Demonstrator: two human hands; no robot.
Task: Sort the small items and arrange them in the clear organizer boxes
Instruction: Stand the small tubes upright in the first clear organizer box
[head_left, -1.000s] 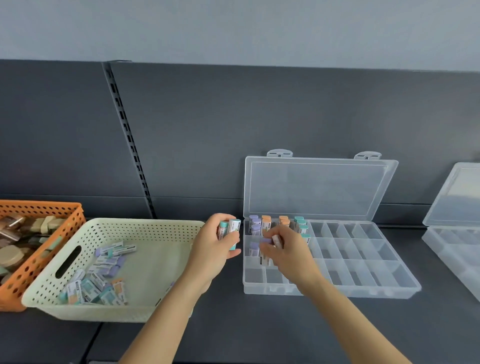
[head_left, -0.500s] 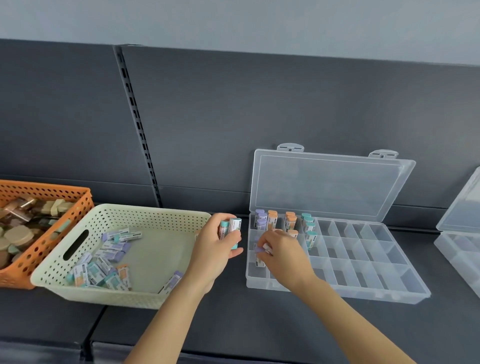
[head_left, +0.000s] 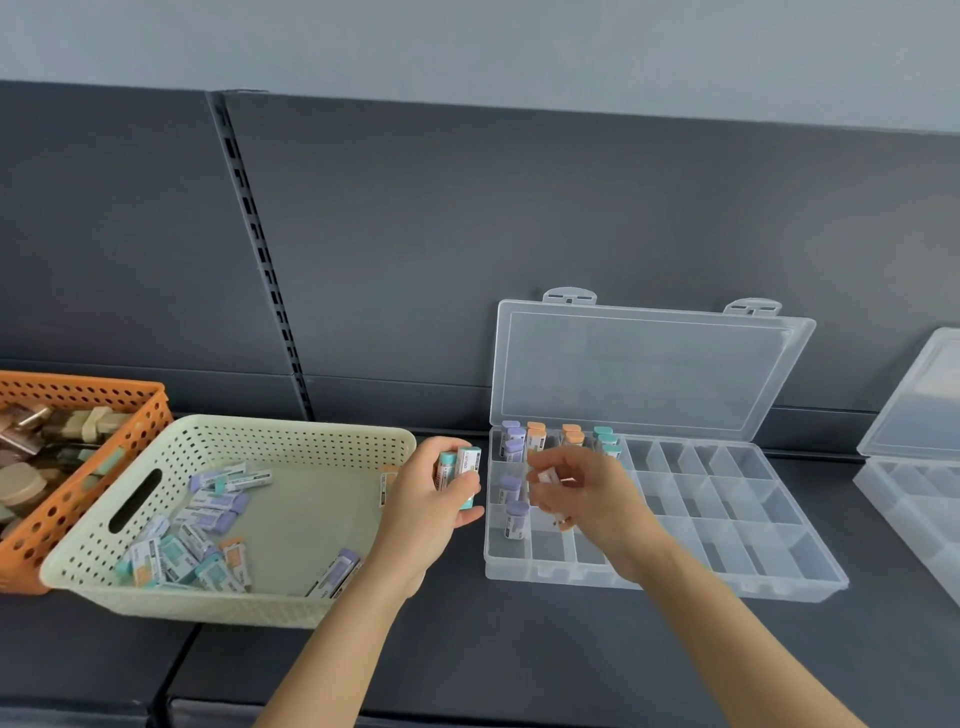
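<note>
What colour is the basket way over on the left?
Orange. The basket has little holes all over, and the head view shows it.

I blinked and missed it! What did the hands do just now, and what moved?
The right hand lifted out of the organizer box, leaving a purple-capped tube standing there, and now pinches another small tube. The left hand holds its teal-capped tubes as before.
</note>
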